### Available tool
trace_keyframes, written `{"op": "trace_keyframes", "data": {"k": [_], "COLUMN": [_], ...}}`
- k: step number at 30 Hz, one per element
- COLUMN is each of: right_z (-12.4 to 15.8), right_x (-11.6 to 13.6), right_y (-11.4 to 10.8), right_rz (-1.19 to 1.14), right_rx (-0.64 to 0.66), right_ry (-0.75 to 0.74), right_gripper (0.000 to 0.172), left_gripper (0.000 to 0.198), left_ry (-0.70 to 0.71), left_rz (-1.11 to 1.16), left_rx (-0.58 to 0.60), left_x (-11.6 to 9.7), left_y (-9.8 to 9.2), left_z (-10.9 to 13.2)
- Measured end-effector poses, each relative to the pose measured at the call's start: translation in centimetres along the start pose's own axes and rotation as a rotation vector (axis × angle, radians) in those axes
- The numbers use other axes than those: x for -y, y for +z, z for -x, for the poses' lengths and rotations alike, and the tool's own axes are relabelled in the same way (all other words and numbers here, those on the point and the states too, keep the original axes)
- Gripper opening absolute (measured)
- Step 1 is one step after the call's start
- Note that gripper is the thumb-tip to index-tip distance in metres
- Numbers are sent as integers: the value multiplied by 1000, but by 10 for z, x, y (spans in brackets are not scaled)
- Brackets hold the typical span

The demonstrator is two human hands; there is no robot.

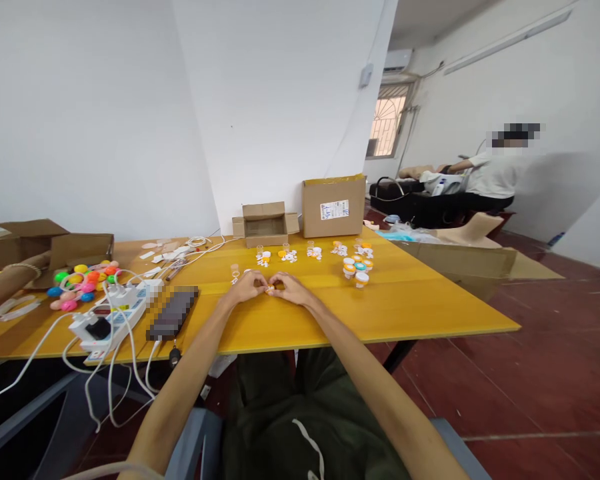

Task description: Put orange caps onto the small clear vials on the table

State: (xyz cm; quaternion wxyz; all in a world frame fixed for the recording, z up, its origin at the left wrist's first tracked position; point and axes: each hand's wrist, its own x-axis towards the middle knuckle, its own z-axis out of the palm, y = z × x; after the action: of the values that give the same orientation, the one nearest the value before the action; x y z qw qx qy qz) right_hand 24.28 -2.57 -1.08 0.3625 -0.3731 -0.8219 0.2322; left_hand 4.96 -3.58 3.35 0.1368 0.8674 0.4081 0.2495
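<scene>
My left hand and my right hand meet over the yellow table, fingertips closed around a small orange-and-white piece. Fingers cover most of it, so its exact kind is unclear. Behind my hands lie several small heaps of white pieces, with clear cups and orange parts among them. A clear cup stands just beyond my left hand. To the right of my right hand is a cluster of small lidded jars, orange and clear, with white or teal lids.
An open carton and a taller box stand at the back. At left are a phone, a power strip with cables, colourful balls and another person's arm. A person sits far right.
</scene>
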Motion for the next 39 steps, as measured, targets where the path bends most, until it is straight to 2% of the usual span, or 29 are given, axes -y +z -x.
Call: {"op": "trace_keyframes", "data": {"k": [16,24,33,39], "right_z": [1,3,2,1], "right_x": [1,12,8,5], "right_y": [0,-3,-3,-2], "right_rz": [14,13,0,-5], "right_rx": [-21,-14,-9,-11], "right_ry": [-2,29,33,36], "right_gripper": [20,18,19,21], "left_gripper": [12,13,15,13], "left_ry": [6,8,-37,-56], "left_rz": [27,51,18,-17], "left_rx": [-25,-27,-115,-65], "left_x": [-2,-4,8,14], "left_y": [-1,-2,-18,-19], "left_z": [1,2,7,11]}}
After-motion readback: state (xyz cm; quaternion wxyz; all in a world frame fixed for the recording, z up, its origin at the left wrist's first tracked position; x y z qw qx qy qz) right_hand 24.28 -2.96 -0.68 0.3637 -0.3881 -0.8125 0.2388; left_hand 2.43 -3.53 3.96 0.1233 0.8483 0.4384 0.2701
